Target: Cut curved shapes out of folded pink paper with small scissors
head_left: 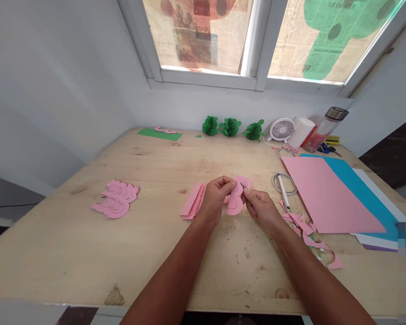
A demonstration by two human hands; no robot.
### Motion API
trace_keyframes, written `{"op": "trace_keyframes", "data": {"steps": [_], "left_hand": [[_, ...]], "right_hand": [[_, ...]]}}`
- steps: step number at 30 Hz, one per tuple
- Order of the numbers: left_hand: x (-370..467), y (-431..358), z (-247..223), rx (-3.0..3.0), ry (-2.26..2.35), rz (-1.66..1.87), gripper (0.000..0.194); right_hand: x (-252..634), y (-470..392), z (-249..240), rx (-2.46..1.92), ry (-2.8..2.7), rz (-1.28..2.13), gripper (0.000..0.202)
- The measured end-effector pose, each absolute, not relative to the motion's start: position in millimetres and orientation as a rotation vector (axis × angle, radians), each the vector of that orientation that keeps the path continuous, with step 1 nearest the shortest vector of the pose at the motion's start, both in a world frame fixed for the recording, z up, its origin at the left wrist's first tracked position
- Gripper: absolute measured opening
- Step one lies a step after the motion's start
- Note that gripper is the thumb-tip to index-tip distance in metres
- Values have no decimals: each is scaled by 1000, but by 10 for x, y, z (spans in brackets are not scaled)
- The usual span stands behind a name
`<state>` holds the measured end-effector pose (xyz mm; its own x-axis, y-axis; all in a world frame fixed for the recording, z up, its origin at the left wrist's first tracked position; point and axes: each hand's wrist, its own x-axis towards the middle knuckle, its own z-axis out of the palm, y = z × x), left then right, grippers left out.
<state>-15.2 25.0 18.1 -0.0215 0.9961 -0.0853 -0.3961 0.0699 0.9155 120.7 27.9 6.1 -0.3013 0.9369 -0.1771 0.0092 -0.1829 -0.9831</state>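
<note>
A scalloped pink paper cutout (235, 204) is held between my two hands over the middle of the table. My left hand (217, 195) pinches its upper left side with thumb and forefinger. On the other side, my right hand (260, 203) grips the right edge, fingers curled. Part of the paper is hidden behind the fingers. Just left of my left hand lies a stack of folded pink paper strips (192, 202). Farther left rests a pile of scalloped pink cutouts (117, 198), lying loosely over one another.
Pink and blue sheets (334, 198) lie at the right, beside a white pen (283, 192) and pink scraps (301, 224). Along the wall stand green paper shapes (230, 127), a small fan (282, 130) and a glass bottle (325, 129). A green strip (159, 134) lies back left.
</note>
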Motion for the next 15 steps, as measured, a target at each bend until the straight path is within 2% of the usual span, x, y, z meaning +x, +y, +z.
{"op": "trace_keyframes", "data": {"steps": [15], "left_hand": [[-117, 255, 181, 667, 890, 1296, 23]], "right_hand": [[1197, 273, 64, -1091, -1230, 1695, 44]]}}
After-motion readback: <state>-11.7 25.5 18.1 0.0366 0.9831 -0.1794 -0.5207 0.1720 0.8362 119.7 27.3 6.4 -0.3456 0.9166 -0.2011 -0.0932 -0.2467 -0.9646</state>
